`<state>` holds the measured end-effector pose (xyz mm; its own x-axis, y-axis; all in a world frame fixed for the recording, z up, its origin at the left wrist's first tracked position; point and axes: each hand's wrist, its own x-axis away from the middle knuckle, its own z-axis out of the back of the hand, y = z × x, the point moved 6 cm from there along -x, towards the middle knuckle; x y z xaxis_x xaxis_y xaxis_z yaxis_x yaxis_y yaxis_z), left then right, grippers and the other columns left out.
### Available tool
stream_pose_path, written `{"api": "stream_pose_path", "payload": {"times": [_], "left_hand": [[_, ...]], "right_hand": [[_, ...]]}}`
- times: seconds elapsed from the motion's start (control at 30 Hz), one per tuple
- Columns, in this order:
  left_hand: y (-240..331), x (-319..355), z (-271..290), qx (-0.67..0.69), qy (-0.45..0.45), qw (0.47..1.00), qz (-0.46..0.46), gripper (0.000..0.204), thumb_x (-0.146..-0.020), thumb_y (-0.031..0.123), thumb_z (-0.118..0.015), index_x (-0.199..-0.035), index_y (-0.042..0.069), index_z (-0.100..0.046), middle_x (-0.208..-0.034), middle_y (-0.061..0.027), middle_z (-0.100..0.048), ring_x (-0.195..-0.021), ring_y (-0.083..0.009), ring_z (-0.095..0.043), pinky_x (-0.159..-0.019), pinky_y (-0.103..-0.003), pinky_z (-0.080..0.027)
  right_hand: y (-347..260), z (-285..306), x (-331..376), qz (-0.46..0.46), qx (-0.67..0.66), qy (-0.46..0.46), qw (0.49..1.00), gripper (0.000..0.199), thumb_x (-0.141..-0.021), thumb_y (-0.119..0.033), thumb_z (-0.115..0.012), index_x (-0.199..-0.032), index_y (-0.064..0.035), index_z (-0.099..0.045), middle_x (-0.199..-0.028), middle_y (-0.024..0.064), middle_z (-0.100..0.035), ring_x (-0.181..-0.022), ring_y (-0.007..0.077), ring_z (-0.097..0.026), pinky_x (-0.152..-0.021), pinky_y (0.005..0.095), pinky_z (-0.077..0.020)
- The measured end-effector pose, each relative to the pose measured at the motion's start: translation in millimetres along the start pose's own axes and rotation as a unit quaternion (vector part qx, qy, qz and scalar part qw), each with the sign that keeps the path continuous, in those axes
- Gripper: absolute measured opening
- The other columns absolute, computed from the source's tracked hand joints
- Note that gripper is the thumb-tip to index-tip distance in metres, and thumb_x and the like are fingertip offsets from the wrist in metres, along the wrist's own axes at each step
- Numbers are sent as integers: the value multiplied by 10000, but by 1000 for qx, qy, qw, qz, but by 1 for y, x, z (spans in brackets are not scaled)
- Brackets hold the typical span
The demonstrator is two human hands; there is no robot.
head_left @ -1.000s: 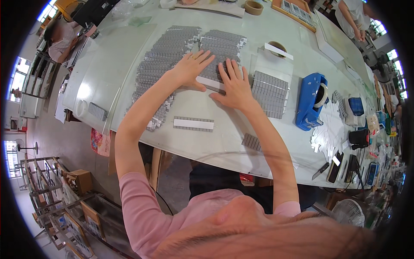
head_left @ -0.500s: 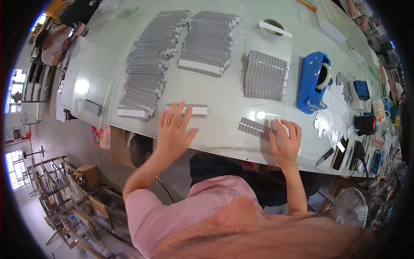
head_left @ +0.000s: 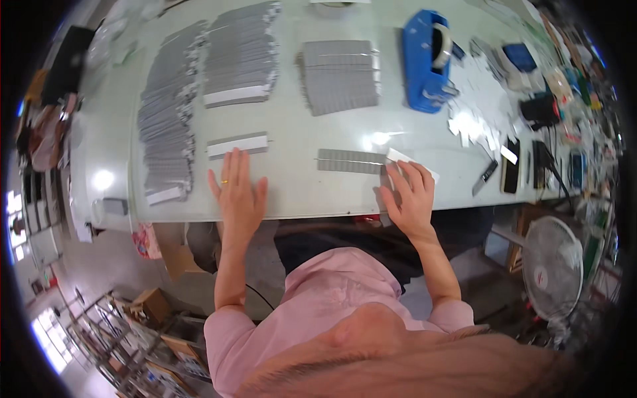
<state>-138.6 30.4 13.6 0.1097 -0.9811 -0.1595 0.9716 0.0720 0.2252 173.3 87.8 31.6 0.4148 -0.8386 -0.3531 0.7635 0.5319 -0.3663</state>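
Observation:
My left hand [head_left: 240, 192] lies open at the table's near side, fingers stretched out. Its fingertips touch the near edge of a grey segmented strip with a white band [head_left: 237, 144] along it. To the right lies another grey segmented strip [head_left: 352, 161], a thin bright line running lengthwise along it. My right hand [head_left: 411, 199] is at that strip's right end, thumb and fingers apart. Under its fingers a white strip [head_left: 397, 155] shows in part; the fingertips rest on it, and I see no grip around it.
Overlapping grey strips form a long left row [head_left: 166, 119] and a second row [head_left: 240, 60]. A neat grey stack [head_left: 340, 76] sits farther right. Beyond are a blue tape dispenser [head_left: 418, 66], white paper pieces [head_left: 474, 99], a cutter knife [head_left: 486, 178] and a dark phone [head_left: 509, 179]. A fan [head_left: 552, 268] stands lower right.
The whole view has shifted. My left hand has drawn back from over the banded strip to its near edge. A white strip now shows under my right hand.

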Motion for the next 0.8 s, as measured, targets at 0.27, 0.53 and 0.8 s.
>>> {"api": "stream_pose_path", "payload": {"times": [0.27, 0.53, 0.8], "left_hand": [[83, -9, -6, 87, 24, 992, -93, 531, -883, 268, -592, -1365, 83, -467, -1434, -129, -425, -1352, -308, -364, -1122, -545, -128], [87, -16, -21, 77, -10, 993, -92, 512, -857, 282, -615, -1330, 115, -512, -1464, -95, -370, -1379, -299, -291, -1110, -563, -132], [83, 2, -26, 65, -78, 992, -74, 537, -851, 277, -614, -1354, 125, -500, -1484, -110, -345, -1391, -316, -262, -1089, -603, -138]], "right_hand": [[40, 31, 36, -42, 93, -43, 994, 617, -725, -382, -728, -1239, -85, -560, -1278, 93, -545, -1152, 323, -493, -977, 469, -350], [60, 57, 84, -48, 6, 43, 998, 323, -714, 101, -643, -990, -57, -700, -907, 80, -642, -800, 274, -583, -707, 346, -482], [73, 32, 54, -389, -450, 137, 792, 176, -932, -21, -545, -1104, -1, -577, -806, 15, -552, -617, 64, -500, -527, 192, -378]]}}
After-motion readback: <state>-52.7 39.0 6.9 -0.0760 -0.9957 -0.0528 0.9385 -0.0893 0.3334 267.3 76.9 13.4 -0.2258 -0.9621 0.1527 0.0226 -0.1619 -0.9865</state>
